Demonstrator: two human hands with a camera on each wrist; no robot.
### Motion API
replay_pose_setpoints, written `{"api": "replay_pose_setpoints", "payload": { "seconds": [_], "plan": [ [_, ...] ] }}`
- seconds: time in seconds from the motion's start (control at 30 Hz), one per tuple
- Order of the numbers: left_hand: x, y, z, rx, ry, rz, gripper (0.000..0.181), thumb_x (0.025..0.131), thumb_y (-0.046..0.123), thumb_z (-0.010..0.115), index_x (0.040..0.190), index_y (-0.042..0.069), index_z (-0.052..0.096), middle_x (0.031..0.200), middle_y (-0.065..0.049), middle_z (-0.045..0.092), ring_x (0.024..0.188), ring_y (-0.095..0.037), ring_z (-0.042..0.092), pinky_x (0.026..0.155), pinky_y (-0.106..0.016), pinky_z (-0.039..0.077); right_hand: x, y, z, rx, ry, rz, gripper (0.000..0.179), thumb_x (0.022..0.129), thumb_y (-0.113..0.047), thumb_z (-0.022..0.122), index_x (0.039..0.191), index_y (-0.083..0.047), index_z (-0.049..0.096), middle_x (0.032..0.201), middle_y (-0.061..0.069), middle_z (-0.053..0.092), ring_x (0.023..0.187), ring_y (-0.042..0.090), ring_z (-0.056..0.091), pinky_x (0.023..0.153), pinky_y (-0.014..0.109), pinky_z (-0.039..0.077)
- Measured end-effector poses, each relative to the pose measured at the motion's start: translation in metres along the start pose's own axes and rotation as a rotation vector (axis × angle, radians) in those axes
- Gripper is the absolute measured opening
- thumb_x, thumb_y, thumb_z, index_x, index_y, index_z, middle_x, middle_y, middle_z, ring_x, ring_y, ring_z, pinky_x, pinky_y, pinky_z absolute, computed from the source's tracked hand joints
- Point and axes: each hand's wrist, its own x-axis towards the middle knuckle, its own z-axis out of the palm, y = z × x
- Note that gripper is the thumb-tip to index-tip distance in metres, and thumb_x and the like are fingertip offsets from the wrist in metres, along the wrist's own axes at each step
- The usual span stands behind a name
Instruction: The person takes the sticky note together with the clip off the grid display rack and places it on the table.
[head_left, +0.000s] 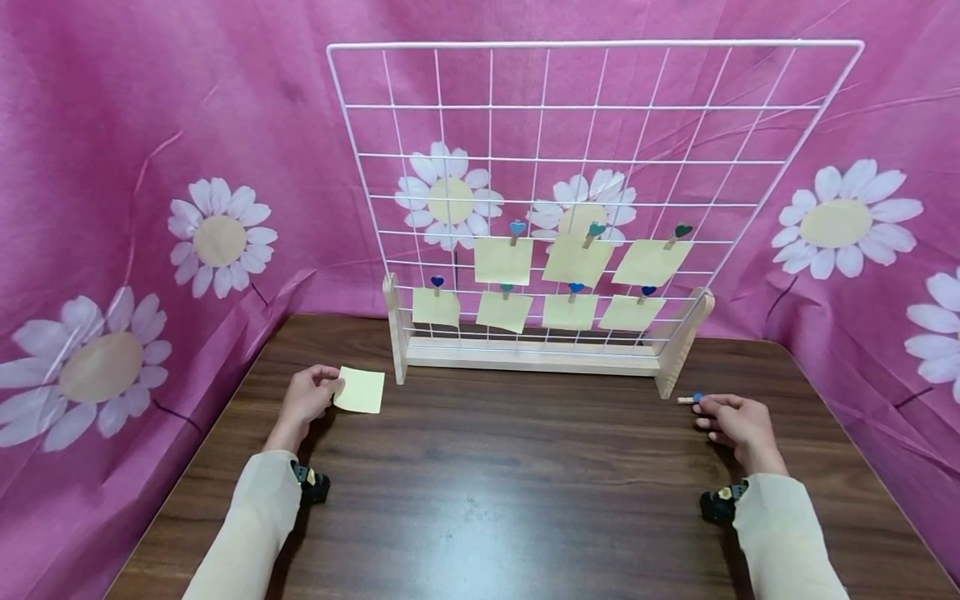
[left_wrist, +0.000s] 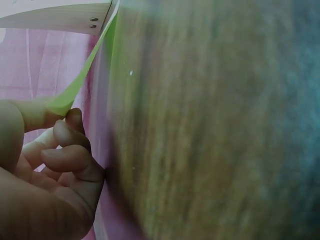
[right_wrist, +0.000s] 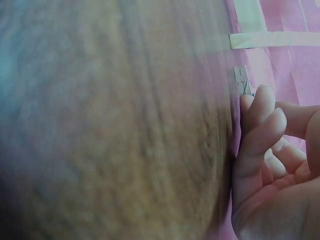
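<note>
My left hand pinches a yellow sticky note by its left edge, left of the rack's left foot; in the left wrist view the note is seen nearly edge-on between thumb and fingers. At the right, my right hand pinches a small wooden clothespin with a blue top, its tip pointing left toward the rack's right foot. The clothespin's jaw end sticks out beyond the fingertips in the right wrist view. A white wire grid rack stands between and behind the hands.
Several yellow notes hang on the grid in two rows, each under a clothespin with a heart. The rack's wooden base stands at the back of the brown table. Pink flowered cloth hangs behind and beside it.
</note>
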Motion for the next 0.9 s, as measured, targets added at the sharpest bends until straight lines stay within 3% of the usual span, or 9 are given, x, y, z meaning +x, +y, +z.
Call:
{"api": "replay_pose_setpoints", "payload": {
  "seconds": [0.17,0.37,0.9],
  "plan": [
    [-0.0052,0.0037,-0.0014,0.090,0.027,0.026,0.027,0.095,0.013,0.064,0.113,-0.008,0.063,0.088,-0.008,0.057,0.070,-0.019,0.050,0.055,-0.028,0.042,-0.0002,0.0006,-0.0003,0.019,0.008,0.010,0.023,0.105,-0.016,0.052,0.113,0.003,0.064,0.077,-0.011,0.070,0.066,0.004,0.066,0.055,0.022,0.058],
    [-0.0068,0.0039,-0.0015,0.185,0.075,0.023,0.024,0.093,0.016,0.069,0.105,-0.005,0.065,0.091,-0.011,0.061,0.082,-0.026,0.053,0.059,-0.030,0.044,-0.0016,-0.0014,0.0008,-0.034,0.038,0.013,0.034,0.106,-0.020,0.050,0.123,0.008,0.059,0.076,-0.009,0.068,0.063,0.004,0.061,0.054,0.022,0.057],
    [-0.0060,0.0036,-0.0018,0.117,0.114,-0.017,0.029,0.091,0.020,0.071,0.111,-0.001,0.068,0.084,-0.002,0.057,0.069,-0.017,0.051,0.056,-0.028,0.043,-0.0049,-0.0073,0.0020,-0.027,0.036,-0.007,0.024,0.105,-0.026,0.055,0.113,-0.006,0.066,0.076,-0.012,0.069,0.064,0.004,0.063,0.058,0.023,0.056]
  ]
}}
